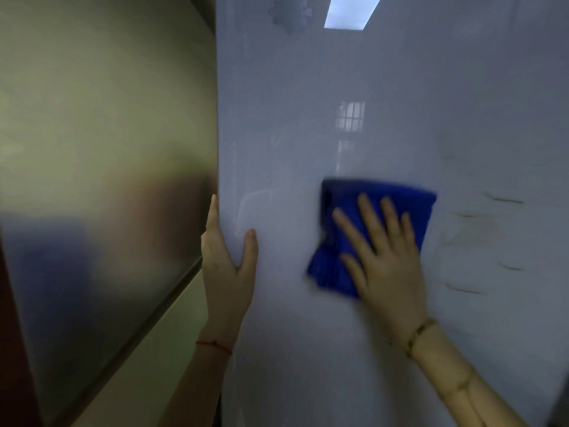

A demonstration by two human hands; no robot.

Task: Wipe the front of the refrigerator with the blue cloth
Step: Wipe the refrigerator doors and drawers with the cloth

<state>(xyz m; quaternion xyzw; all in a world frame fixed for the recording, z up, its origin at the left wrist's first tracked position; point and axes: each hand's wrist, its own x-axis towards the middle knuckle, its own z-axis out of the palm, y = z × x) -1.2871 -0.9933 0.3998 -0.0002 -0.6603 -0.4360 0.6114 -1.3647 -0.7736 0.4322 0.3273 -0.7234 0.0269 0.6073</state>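
Note:
The refrigerator's glossy pale grey front (385, 87) fills most of the view and reflects a ceiling light and a window. A folded blue cloth (378, 195) lies flat against it at mid height. My right hand (385, 257) presses on the cloth with fingers spread, covering its lower right part. My left hand (226, 263) grips the refrigerator's left edge, thumb on the front and fingers around the side. Both the cloth and my right hand look blurred.
Faint streaks and smudges (480, 241) mark the door to the right of the cloth. On the left stands a brushed metal panel (101, 149) with a pale wall strip (160, 349) below it. A dark red edge (12, 365) borders the far left.

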